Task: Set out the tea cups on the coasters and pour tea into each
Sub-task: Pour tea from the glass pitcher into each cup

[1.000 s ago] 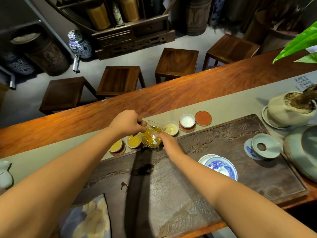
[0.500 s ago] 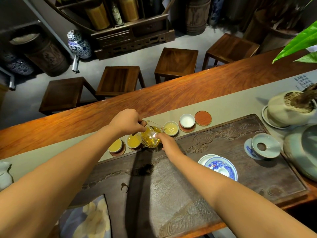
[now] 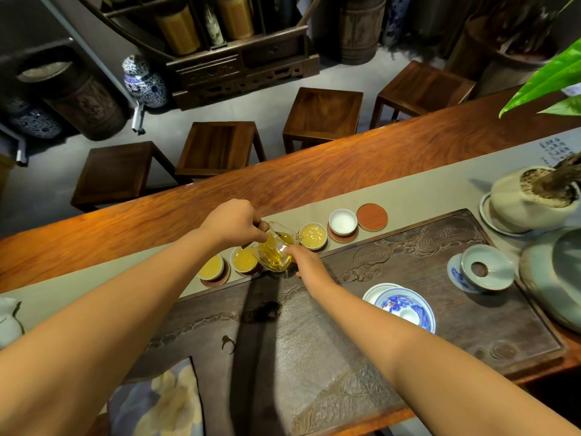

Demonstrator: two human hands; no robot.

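A: How far along is it?

B: On the tray (image 3: 408, 350) side, the left hand (image 3: 234, 221) grips the pitcher (image 3: 276, 251) handle; the right hand (image 3: 306, 262) steadies its base, tipped at the third cup (image 3: 312, 236).

A: And the row?

B: Two cups (image 3: 245, 261) are full, the third is filling, the fourth cup (image 3: 342, 221) is empty, and the last coaster (image 3: 372, 217) is bare.

We see a long wooden table (image 3: 314, 180) with four small dark stools (image 3: 217, 146) behind it on a grey floor (image 3: 267, 102). Further back stands a dark carved shelf (image 3: 239, 67) — and beside it a blue-and-white jar (image 3: 143, 81) and big dark barrels (image 3: 88, 102).
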